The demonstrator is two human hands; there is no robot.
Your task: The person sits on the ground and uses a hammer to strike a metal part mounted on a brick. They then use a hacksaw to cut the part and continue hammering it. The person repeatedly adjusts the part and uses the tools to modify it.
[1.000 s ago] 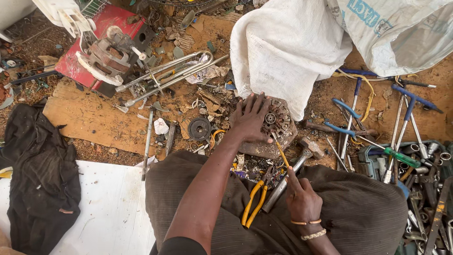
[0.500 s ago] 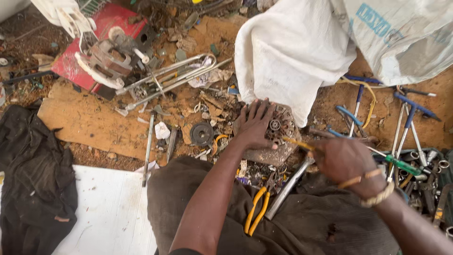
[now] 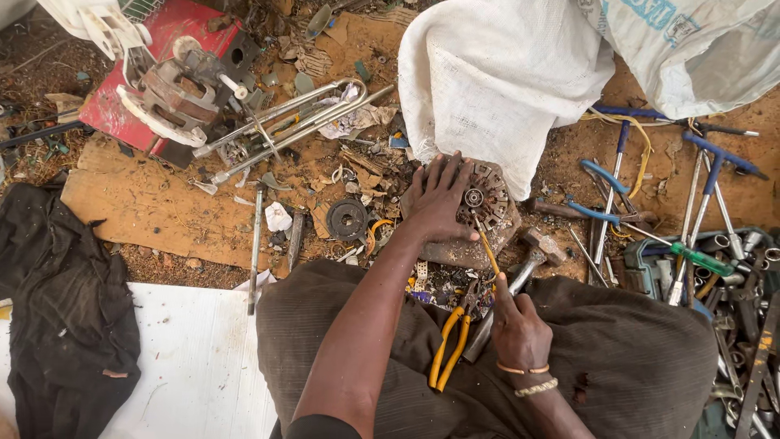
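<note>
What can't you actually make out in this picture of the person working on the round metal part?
- Round metal part, head view: its left side lies under the left hand.
- Yellow-shafted tool: its handle is hidden inside the right hand, so its kind is unclear.
- Hammer: its lower handle passes under that hand.
- White sack: covers the ground beneath it.
- Tools at right: cut off by the frame edge.

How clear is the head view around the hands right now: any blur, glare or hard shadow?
Head view: even, soft daylight with no hard shadows; left hand on the round metal part is sharp; right hand sharp too; the white sack is bright, nearly washed out.
</note>
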